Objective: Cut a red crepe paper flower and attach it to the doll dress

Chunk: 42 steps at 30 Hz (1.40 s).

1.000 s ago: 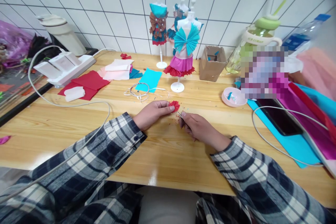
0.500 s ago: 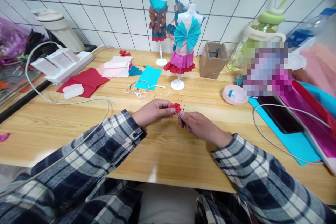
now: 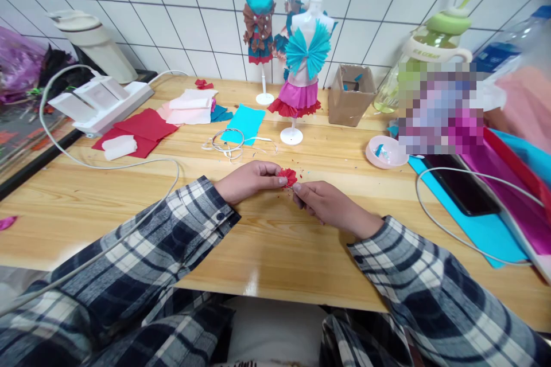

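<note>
A small red pleated paper piece (image 3: 289,176) is pinched between the thumb and fingers of my left hand (image 3: 253,180). Just right of it, my right hand (image 3: 327,203) is closed in a pinch at the paper's lower right edge; what its fingertips hold is too small to make out. Tiny red scraps lie around the fingertips. Behind the hands stands a small white dress form with a turquoise pleated bow (image 3: 308,50) and a pink and red skirt (image 3: 297,98).
Cyan paper (image 3: 244,121) and a coiled cord (image 3: 228,142) lie beyond my left hand. Red sheets (image 3: 148,129), a power strip (image 3: 116,106) and a cable stand left. A pink bowl (image 3: 386,152), cardboard box (image 3: 352,97) and black phone (image 3: 465,189) are right.
The view has shifted slightly. Both hands stay nearly in place, and the thin tool tip seen earlier by my right fingertips is now harder to see.
</note>
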Each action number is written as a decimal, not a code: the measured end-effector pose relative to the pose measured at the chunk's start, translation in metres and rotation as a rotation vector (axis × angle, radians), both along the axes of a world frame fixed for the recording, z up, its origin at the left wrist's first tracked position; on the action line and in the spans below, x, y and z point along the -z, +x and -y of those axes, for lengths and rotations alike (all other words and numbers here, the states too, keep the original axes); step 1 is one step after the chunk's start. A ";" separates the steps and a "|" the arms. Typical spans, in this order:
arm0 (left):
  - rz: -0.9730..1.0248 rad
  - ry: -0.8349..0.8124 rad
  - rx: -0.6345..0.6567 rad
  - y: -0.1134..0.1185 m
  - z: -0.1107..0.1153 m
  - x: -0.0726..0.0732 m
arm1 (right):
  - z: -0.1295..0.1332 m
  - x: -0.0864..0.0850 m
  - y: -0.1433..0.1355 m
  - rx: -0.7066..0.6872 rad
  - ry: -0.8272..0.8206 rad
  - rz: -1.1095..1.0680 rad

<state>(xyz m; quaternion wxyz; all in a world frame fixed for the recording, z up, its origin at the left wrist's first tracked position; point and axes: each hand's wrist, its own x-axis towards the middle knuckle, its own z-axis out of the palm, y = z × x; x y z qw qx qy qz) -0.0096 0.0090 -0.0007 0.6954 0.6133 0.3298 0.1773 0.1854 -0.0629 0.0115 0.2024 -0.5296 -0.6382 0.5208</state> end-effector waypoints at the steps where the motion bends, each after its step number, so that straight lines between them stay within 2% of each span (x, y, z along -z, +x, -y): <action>1: 0.004 -0.006 -0.004 0.000 0.000 0.000 | 0.000 0.000 0.000 -0.001 -0.001 -0.002; 10: 0.035 -0.048 -0.027 0.001 0.001 0.000 | 0.001 0.000 0.000 -0.018 0.031 0.001; 15: 0.091 -0.103 -0.113 0.003 0.001 0.003 | 0.000 -0.001 0.000 -0.006 0.005 -0.003; 18: 0.136 -0.140 -0.166 0.004 0.001 0.004 | 0.001 0.001 -0.002 0.068 -0.041 -0.017; 22: 0.142 -0.134 -0.162 0.005 0.003 0.004 | 0.004 0.007 -0.005 0.160 -0.098 -0.096; 42: 0.105 -0.106 -0.180 0.011 0.007 0.000 | 0.003 0.010 -0.009 0.152 0.035 -0.104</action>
